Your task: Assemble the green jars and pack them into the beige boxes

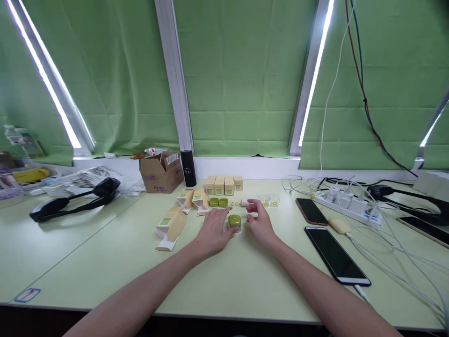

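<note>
A small clear container with a green lid [235, 220] stands on the table between my hands. My left hand [214, 230] is open at its left side, thumb close to its base and fingers stretched beyond it; whether the thumb touches cannot be told. To the right, my right hand [260, 223] is open with thumb and index finger apart, holding nothing. Its index fingertip is close to a small pale cylinder [244, 202]. Two green lids [218, 202] lie behind my left hand, with tiny yellowish pieces [234, 203] beside them. Two clear cups [269, 201] sit beyond my right hand.
Opened cartons [171, 223] lie at left, with closed small boxes [224, 185] in a row behind. Farther back are a cardboard box [161, 173] and black cylinder [188, 168]. Phones [336, 255], a power strip [345, 206] and loose cables occupy the right.
</note>
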A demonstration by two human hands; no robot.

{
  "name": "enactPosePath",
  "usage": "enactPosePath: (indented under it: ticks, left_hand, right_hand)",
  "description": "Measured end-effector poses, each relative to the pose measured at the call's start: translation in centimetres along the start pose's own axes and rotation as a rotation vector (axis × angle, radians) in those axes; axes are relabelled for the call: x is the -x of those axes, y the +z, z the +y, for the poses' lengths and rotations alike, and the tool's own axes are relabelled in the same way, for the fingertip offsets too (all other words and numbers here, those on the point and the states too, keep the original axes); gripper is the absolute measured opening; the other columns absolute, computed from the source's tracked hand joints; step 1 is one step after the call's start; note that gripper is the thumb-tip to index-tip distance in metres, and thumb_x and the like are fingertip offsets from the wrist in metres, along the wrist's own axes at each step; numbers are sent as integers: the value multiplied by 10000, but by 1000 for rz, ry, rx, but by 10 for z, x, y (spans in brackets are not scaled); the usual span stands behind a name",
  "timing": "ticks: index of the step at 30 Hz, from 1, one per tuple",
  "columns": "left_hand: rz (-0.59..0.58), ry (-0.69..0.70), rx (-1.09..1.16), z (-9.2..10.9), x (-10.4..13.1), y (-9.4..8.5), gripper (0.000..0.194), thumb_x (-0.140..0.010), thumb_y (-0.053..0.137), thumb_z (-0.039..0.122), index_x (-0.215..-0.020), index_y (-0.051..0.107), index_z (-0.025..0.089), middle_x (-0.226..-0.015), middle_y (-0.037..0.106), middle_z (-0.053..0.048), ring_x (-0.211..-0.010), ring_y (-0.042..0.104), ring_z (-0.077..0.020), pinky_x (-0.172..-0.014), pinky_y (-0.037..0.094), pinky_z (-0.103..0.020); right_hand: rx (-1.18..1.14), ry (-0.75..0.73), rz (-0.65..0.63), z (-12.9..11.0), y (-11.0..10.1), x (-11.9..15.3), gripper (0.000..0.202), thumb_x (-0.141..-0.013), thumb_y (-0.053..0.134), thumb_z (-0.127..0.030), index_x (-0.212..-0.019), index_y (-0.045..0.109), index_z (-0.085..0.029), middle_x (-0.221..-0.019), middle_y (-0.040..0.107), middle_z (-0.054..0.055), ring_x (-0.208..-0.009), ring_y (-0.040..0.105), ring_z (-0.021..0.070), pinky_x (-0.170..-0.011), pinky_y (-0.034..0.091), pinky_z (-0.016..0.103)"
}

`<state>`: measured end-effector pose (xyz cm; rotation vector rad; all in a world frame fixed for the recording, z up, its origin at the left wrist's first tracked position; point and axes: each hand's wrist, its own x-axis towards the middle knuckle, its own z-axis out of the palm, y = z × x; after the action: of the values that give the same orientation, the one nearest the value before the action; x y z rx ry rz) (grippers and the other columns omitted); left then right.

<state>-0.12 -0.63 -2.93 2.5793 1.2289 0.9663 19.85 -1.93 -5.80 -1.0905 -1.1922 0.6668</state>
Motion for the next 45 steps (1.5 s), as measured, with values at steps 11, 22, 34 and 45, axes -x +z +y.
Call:
enactPosePath:
  ticks: [11,22,34,45]
  left_hand:
    - [-45,-353,-563,-14,-17,-122,483,-943,510,482,-1323,553,189,-1202,697,-230,-1184,613,-455,-882,517,-536]
    - [-434,-612,-682,-35,20,-131,586,-882,500,423,-1358,467,83,-1062,750,-264,-1041,700,-460,-789,512,-503]
    - [10,-229,-631,53,2,-113,378,-1025,365,347,-1345,451,166,-899,753,-131,-750,746,-333,-628,493,-358]
    - [245,315,-461,61,-26,-33,429,-979,587,332,-1359,485,162,-1219,707,-179,-955,726,-312,-669,547,-363]
  right_hand:
    - [106,-4,18,-6,-2,-2,448,-768,580,-227,-1215,587,-267,-1042,619,59,-1031,592,256,-781,514,385]
    - [156,-32,50,-15,1,1,446,-810,571,-257,-1255,580,-233,-1081,631,73,-1015,616,247,-794,531,381]
    - [212,-174,41,-29,-1,4,331,-931,577,-378,-1226,604,-229,-1099,698,82,-1054,631,257,-885,480,415]
    - [-111,-62,-25,-44,7,7,531,-898,682,-570,-1274,558,-215,-991,763,65,-929,691,252,-829,464,379]
